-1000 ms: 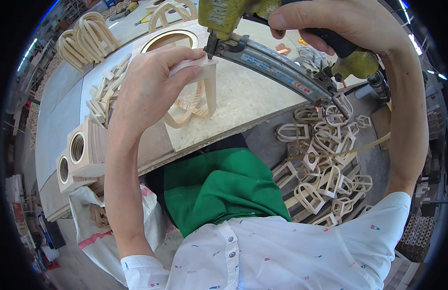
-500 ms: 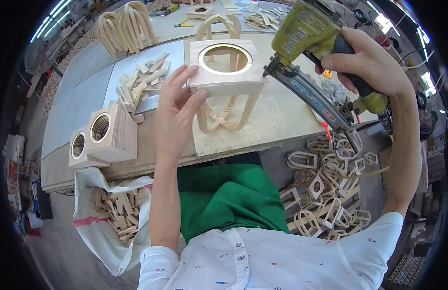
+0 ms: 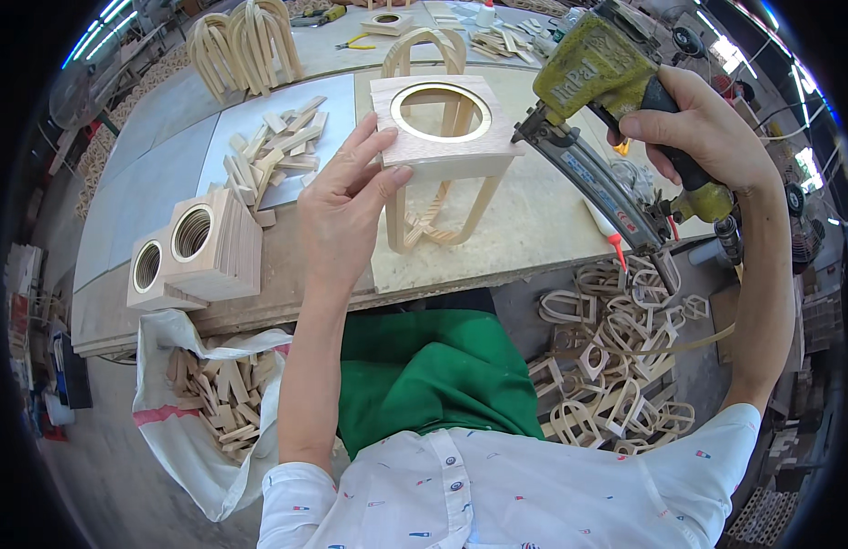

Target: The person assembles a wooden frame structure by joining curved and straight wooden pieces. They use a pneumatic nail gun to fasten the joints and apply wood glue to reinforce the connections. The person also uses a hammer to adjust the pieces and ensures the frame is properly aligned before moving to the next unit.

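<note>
On the table before me stands a pale wooden frame (image 3: 442, 160). Its square board has a round, light-rimmed hole, and bent wooden legs arch below and behind it. My left hand (image 3: 346, 197) grips the board's left edge, fingers on top and thumb against the front side. In my right hand (image 3: 703, 128) is a yellow-green nail gun (image 3: 593, 69), held by its black handle with the magazine slanting down to the right. The gun's nose is close to the board's right front corner; whether it touches I cannot tell.
Stacked boards with round holes (image 3: 218, 247) sit at the table's left edge, near loose wooden strips (image 3: 277, 146). Bent wood arches (image 3: 245, 50) stand at the far left. A white sack of offcuts (image 3: 158, 366) and a pile of wooden frames (image 3: 625, 366) lie below. A red-tipped glue bottle (image 3: 607, 229) lies at right.
The wooden frame, my left hand and the nail gun appear slightly farther right in the view. My hold on both is unchanged, with the gun's nose still by the corner.
</note>
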The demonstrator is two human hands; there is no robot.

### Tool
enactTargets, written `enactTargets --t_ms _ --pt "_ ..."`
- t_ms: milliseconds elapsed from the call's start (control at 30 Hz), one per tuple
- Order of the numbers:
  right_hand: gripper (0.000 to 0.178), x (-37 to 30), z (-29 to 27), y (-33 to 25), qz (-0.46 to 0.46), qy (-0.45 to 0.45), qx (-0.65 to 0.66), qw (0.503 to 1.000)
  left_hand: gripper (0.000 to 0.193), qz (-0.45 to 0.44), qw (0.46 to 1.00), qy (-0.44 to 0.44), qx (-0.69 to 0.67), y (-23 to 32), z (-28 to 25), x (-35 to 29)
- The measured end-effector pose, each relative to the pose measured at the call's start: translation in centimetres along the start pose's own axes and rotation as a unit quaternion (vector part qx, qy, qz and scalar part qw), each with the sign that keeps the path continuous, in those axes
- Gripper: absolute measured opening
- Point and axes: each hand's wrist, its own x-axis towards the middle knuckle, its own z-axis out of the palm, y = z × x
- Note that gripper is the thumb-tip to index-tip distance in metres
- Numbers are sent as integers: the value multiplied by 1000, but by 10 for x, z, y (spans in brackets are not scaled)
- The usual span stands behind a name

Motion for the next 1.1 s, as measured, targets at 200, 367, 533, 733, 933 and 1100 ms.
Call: enactTargets --t_ms 200,367,533,733,933,1100 --pt "28 3 -1 3 3 -9 1 1000 39 26 989 -28 146 12 -6 1" --pt "34 2 -6 5 33 -17 5 999 41 215 874 -182 395 42 -25 33" --pt "34 5 -3 9 7 -12 2 1000 40 235 849 -286 378 42 -31 53" --pt "36 5 -5 11 5 -24 10 1000 36 262 868 -234 350 29 -26 47" --pt "35 12 12 -12 -27 -34 38 998 37 254 869 -235 353 29 -25 46" --pt "28 25 27 -35 -23 -53 65 996 39 263 871 -232 344 25 -27 43"
